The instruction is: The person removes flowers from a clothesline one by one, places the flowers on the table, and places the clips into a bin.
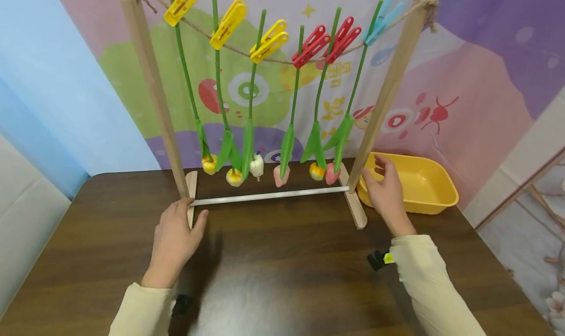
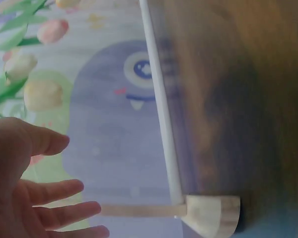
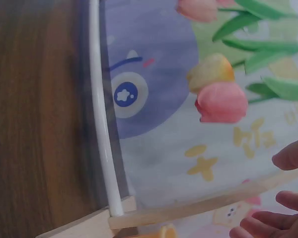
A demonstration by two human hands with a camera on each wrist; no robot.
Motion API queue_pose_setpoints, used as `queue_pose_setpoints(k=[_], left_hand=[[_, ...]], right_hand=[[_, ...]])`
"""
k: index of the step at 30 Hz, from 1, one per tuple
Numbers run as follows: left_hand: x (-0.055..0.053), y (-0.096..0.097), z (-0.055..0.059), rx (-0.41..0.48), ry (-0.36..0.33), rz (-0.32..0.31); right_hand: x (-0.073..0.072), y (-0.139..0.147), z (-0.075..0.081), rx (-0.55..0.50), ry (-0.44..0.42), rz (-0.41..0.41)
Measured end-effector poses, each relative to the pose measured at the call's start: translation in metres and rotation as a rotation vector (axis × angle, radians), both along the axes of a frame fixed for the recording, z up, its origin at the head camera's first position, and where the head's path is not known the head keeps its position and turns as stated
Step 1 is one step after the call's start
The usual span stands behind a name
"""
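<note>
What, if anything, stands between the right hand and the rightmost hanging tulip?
In the head view, the right wooden post stands between the right hand and that pink tulip; nothing else visible does.

Left hand [image 1: 174, 238]: at foot of left post [image 1: 154, 90].
Right hand [image 1: 388, 191]: beside right post [image 1: 390, 90], before yellow basin [image 1: 425, 179].
Rope [image 1: 282, 61]: six tulips [image 1: 281, 175], blooms down, clothespins [image 1: 311, 46] attached.

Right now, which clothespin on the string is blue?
The rightmost clothespin, nearest the right wooden post; the other five clothespins are yellow or red.
</note>
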State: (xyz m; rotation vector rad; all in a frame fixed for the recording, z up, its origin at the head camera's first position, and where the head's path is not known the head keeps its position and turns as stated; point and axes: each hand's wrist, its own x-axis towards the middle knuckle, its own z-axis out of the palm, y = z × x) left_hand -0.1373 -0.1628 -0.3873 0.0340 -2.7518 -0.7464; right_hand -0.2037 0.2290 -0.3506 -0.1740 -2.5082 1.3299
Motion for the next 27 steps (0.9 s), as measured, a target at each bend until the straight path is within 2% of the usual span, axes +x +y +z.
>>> queue_pose_setpoints(k=[5, 11, 16, 19, 22, 27], left_hand=[[-0.013, -0.014, 0.002, 0.123, 0.008, 0.068], [-0.027, -0.018, 0.005, 0.286, 0.003, 0.165], [-0.036, -0.021, 0.007, 0.378, 0.017, 0.187], [-0.042, -0.023, 0.009, 0.402, 0.014, 0.168], [-0.047, -0.023, 0.009, 0.389, 0.023, 0.145], [-0.054, -0.02, 0.007, 0.34, 0.095, 0.148]], right_hand=[[-0.017, 0.006, -0.002, -0.041, -0.035, -0.006], [-0.034, 0.009, -0.003, -0.063, -0.055, 0.003], [-0.044, 0.008, -0.001, -0.06, -0.042, 0.032], [-0.049, 0.006, 0.001, -0.039, -0.028, 0.036], [-0.051, 0.005, 0.002, 0.012, -0.007, 0.021], [-0.053, 0.002, 0.0, 0.082, 0.05, -0.009]])
